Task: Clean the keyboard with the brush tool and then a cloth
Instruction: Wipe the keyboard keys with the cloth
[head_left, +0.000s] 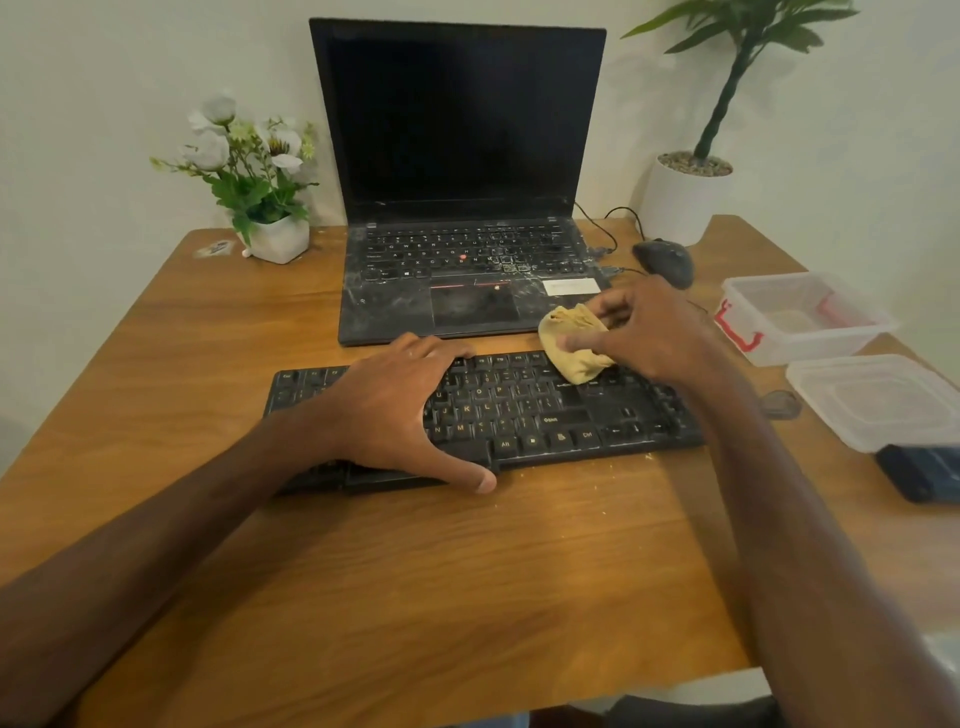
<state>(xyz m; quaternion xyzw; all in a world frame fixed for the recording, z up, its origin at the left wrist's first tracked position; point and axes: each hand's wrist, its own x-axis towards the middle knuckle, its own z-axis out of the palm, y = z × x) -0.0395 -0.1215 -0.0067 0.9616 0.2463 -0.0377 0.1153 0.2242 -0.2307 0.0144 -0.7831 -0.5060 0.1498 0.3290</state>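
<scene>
The right hand pinches a bunched tan cloth between thumb and curled fingers, pressing it on the far right rows of the black full-size keyboard, while the left hand lies spread and flat over the keyboard's left half, thumb hooked over its near edge to pin it down. The keyboard sits across the middle of the wooden tabletop, just in front of a dusty black laptop; pale crumbs speckle the wood by its near right corner. No brush is visible, so this looks like the cloth stage. To do it well, wipe in steady row-long strokes toward one edge, keep the left hand bracing, refold the cloth to a clean face, and avoid pushing grit down between keys
</scene>
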